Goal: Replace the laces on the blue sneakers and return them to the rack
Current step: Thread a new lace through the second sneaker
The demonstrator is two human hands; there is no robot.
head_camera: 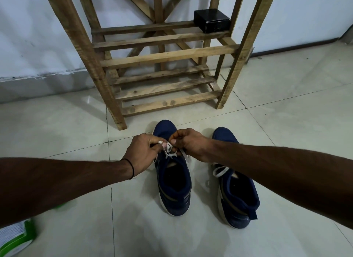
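So the left hand (142, 153) and right hand (189, 144) are both pinching the white lace (169, 151) over one blue sneaker (174, 186), sitting on the floor (286, 122) just in front of the rack (162, 56). The other sneaker (236, 195) is lying beside it, and a black box (212, 23) is sitting at a shelf's right end.

Hidden from me here
My left hand (142, 153) and right hand (188, 144) cover most of the lace (169, 151) they pinch. My right forearm (277, 170) crosses the other sneaker (238, 199). The rack (166, 56) is cut off at the top, and the green-and-white thing (17, 237) is blurred.
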